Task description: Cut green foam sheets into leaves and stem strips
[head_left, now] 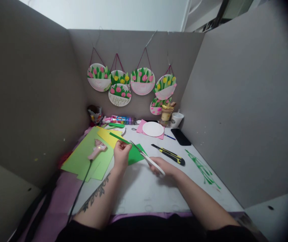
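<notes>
My left hand point(122, 153) pinches a narrow green paper strip point(117, 136), which sticks out up and to the left from the fingers. In my right hand point(160, 165) is a pair of white-handled scissors point(147, 159). The scissor blades point up-left, with their tips close to the left fingertips. Whether the blades touch the strip I cannot tell. Beneath the blades a darker green paper sheet point(135, 154) lies on the white table point(144, 191), partly hidden by the left hand.
Light green sheets point(83, 148) and a pink glue gun point(97, 150) lie left. A box cutter point(170, 155), green scraps point(202, 166) and a phone point(181, 136) lie right. Behind are a white paper disc point(153, 129) and a cup point(177, 119). Paper-plate flower baskets point(142, 88) hang on the wall.
</notes>
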`<action>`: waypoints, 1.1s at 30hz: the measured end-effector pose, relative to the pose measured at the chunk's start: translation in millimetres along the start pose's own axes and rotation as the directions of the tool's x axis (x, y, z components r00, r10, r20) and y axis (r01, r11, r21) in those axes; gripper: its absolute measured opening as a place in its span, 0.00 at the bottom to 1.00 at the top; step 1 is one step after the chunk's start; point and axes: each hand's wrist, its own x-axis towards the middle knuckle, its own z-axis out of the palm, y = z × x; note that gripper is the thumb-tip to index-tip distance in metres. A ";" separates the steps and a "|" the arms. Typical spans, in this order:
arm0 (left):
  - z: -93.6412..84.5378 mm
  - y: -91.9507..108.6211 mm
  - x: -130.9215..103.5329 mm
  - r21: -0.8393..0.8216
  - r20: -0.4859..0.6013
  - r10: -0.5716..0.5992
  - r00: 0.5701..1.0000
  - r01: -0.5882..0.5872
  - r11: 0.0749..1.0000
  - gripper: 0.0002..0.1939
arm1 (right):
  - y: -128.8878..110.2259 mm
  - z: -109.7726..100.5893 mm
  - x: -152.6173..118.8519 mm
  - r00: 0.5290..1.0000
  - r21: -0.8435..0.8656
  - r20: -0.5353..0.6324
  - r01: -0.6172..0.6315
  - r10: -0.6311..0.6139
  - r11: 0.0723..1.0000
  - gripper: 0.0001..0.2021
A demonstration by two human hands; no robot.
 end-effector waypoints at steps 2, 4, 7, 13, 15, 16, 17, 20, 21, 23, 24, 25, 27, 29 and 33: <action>0.3 0.9 -0.2 0.002 0.007 -0.003 1.000 0.002 1.000 0.12 | 1.1 -1.3 0.1 1.000 -0.008 -0.004 0.002 -0.002 1.000 0.16; 0.4 1.5 -0.3 0.007 0.011 -0.003 1.000 0.003 1.000 0.13 | 1.7 -2.3 0.3 1.000 -0.014 -0.016 0.001 -0.001 1.000 0.15; 0.4 1.6 -0.6 0.014 0.015 -0.007 1.000 0.007 1.000 0.13 | 2.3 -3.1 0.8 1.000 -0.014 -0.020 -0.017 0.016 1.000 0.12; 0.7 1.8 -0.6 0.007 0.020 -0.012 1.000 0.012 1.000 0.12 | 0.8 -4.2 0.3 0.999 -0.007 -0.035 -0.027 0.027 1.000 0.10; 0.7 1.9 -0.2 0.002 0.017 -0.015 1.000 0.015 1.000 0.12 | -1.5 -4.5 -0.7 0.999 -0.016 -0.042 -0.023 0.023 1.000 0.10; 0.6 1.9 0.1 0.001 0.014 -0.016 1.000 0.016 1.000 0.12 | -2.9 -4.6 -1.2 0.999 -0.019 -0.045 -0.024 0.023 1.000 0.10; 0.5 1.9 0.3 -0.001 0.013 -0.017 1.000 0.017 1.000 0.12 | -4.3 -4.5 -1.6 0.998 -0.021 -0.050 -0.028 0.027 0.999 0.10; 0.2 1.9 0.6 -0.003 0.021 -0.023 1.000 0.023 1.000 0.12 | -7.5 -3.2 -2.7 0.994 0.011 -0.087 -0.071 0.072 0.997 0.08; 0.2 2.1 0.6 -0.004 0.025 -0.026 0.999 0.026 1.000 0.12 | -8.1 -2.5 -2.9 0.990 0.034 -0.104 -0.097 0.100 0.995 0.08; 0.5 2.9 0.4 -0.005 0.033 -0.033 0.999 0.033 0.999 0.12 | -8.3 -0.7 -3.3 0.978 0.096 -0.132 -0.151 0.163 0.984 0.07; 0.6 3.2 0.3 -0.004 0.036 -0.039 0.999 0.039 0.999 0.12 | -8.0 0.3 -3.6 0.972 0.127 -0.143 -0.168 0.185 0.978 0.07; 0.6 3.3 0.3 -0.003 0.041 -0.043 0.998 0.043 0.999 0.11 | -7.5 1.4 -3.8 0.968 0.155 -0.155 -0.173 0.197 0.973 0.07; 0.4 2.4 0.6 0.002 0.055 -0.050 0.997 0.050 0.999 0.11 | -6.0 3.4 -4.1 0.964 0.214 -0.178 -0.159 0.199 0.964 0.07; -0.3 -0.8 1.5 0.012 0.071 -0.060 0.996 0.059 0.998 0.10 | -4.5 4.6 -3.5 0.959 0.276 -0.205 -0.133 0.193 0.952 0.08; -1.3 -10.8 3.0 -0.002 0.132 -0.110 0.985 0.112 0.994 0.09 | -2.3 2.8 2.0 0.953 0.298 -0.286 -0.010 0.100 0.954 0.16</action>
